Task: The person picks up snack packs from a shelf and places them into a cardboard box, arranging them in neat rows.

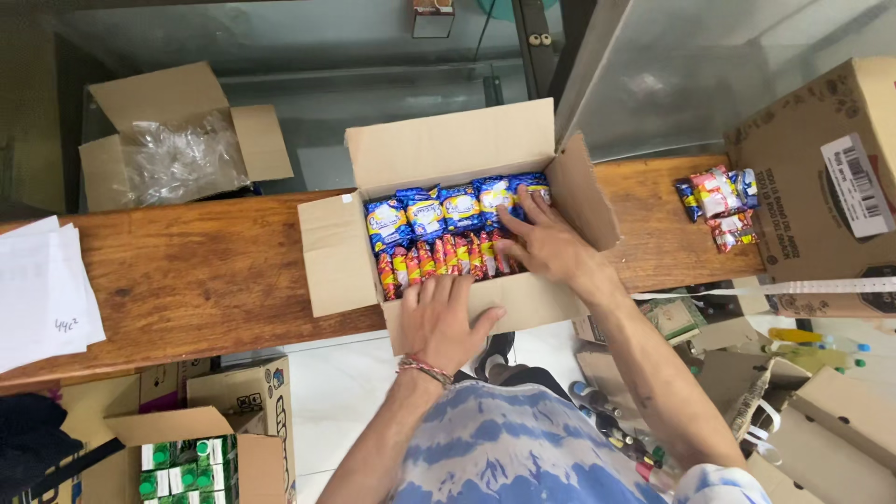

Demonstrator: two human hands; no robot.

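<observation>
On the worktop: a long brown wooden worktop (pixel 205 271) carries an open brown cardboard box (pixel 448 149), the landmark for what follows.
Box contents: a far row of blue-and-yellow glossy snack packets (pixel 425 213) standing upright, and a near row of red-and-orange glossy snack packets (pixel 431 259) packed tightly against it.
Left hand (pixel 439 317): laid flat on the box's near wall, fingers spread over the rim and touching the red-and-orange row; the grip is loose and closes on nothing.
Right hand (pixel 546 241): inside the box at its right end, fingers stretched flat over the blue-and-yellow row; the grip is likewise released, pressing rather than grasping.
Right of the box: a small loose heap of mixed snack packets (pixel 719 203), then a large printed cardboard carton (pixel 803 196).
Left of the box: a stack of white paper sheets (pixel 42 285); beyond it, a second open carton holding crumpled clear plastic (pixel 177 159).
Risk: the box overhangs the worktop's near edge, so a heavy press on that wall could tip it toward the person; I judge the packets could also crush.
</observation>
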